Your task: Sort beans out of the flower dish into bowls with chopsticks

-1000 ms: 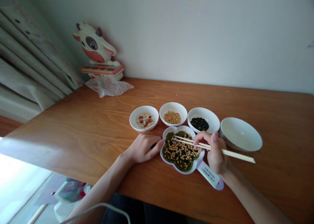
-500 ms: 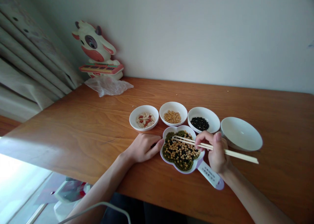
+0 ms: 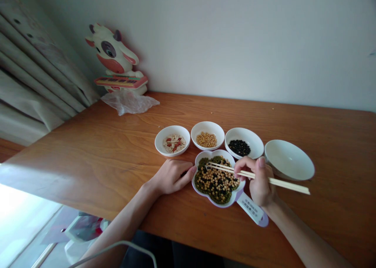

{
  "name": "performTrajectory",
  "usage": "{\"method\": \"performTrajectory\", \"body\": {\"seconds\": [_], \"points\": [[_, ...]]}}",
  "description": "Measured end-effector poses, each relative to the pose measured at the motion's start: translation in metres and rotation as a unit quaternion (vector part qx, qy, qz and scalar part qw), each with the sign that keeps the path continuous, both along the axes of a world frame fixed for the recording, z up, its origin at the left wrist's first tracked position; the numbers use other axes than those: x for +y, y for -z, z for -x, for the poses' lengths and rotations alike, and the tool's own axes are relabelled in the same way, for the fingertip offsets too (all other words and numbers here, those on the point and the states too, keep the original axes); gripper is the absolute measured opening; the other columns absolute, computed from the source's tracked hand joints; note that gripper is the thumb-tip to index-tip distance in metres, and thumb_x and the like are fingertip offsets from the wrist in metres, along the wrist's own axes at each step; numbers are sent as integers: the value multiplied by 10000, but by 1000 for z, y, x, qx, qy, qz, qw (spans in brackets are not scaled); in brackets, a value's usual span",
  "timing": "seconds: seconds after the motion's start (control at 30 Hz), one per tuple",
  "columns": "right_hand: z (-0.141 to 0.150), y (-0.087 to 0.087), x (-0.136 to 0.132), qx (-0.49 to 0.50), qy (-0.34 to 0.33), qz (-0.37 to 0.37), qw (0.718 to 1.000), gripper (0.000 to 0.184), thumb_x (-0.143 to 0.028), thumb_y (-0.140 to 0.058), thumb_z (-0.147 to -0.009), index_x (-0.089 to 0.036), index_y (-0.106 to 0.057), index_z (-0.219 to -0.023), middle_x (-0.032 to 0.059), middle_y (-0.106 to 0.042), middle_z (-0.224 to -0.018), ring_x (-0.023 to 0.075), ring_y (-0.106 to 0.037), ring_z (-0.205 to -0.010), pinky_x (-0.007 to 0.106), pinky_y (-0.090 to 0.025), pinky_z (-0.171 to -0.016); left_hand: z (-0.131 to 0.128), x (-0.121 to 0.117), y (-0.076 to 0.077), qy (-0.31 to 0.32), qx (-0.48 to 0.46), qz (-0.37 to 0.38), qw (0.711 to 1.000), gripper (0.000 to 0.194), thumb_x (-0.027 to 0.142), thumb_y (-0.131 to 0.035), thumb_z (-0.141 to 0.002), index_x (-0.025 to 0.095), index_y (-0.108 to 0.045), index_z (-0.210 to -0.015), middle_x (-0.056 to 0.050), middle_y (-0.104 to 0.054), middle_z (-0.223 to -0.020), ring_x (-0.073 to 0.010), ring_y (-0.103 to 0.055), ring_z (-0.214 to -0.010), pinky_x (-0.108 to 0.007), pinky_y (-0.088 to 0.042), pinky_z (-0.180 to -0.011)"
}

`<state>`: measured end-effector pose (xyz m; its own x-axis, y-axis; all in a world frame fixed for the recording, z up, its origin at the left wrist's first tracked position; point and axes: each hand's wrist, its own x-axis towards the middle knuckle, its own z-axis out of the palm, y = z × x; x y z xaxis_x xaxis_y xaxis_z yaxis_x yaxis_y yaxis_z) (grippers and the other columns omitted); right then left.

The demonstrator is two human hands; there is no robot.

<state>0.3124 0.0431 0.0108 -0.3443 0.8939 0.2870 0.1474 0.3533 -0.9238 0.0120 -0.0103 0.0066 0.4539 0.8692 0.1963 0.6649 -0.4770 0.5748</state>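
Note:
A flower-shaped dish (image 3: 200,193) with a purple edge and a labelled handle holds mixed soybeans, black beans and small green beans. On its left rim my left hand (image 3: 173,177) is closed, thumb and fingers at the edge, wrist low over the table. Wooden chopsticks (image 3: 288,185) are gripped in my right hand (image 3: 260,182) above the handle side. Their tips lie among the beans near the dish's upper left; whether a bean is pinched there is too small to tell. Just behind stand a bowl of soybeans (image 3: 207,147) and a bowl of black beans (image 3: 257,146).
Left in the bowl row is a white bowl (image 3: 159,144) of pale flat seeds and reddish nuts; an empty bowl (image 3: 289,160) ends it at right. A cow toy keyboard (image 3: 120,80) and plastic bag (image 3: 129,103) sit at the back left. A cable (image 3: 126,243) crosses my left forearm.

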Motion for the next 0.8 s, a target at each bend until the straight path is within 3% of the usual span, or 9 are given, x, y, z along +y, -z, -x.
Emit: {"method": "performTrajectory", "body": {"seconds": [0.4,0.8], "points": [[-1,-2,-1,19,17,-20,999,838,-693,-172,-1118,-232,-705,-666,35,-650,-606,163,-576,-566,324,-416,-567,0,0,0,-4,1,0,1000,459,368,-358,-1176,213,-486,-764,-10,-595,-708,-147,-482,-621,-288,-379,-632],[0,1,1,9,-8,16,1000,857,-763,-108,-1077,-237,-690,-733,47,-632,-663,198,-543,-627,346,-401,-600,1,0,1,-4,1,3,1000,456,374,-357,-1177,215,-481,-769,-8,-590,-710,-148,-480,-620,-291,-375,-631]]}}
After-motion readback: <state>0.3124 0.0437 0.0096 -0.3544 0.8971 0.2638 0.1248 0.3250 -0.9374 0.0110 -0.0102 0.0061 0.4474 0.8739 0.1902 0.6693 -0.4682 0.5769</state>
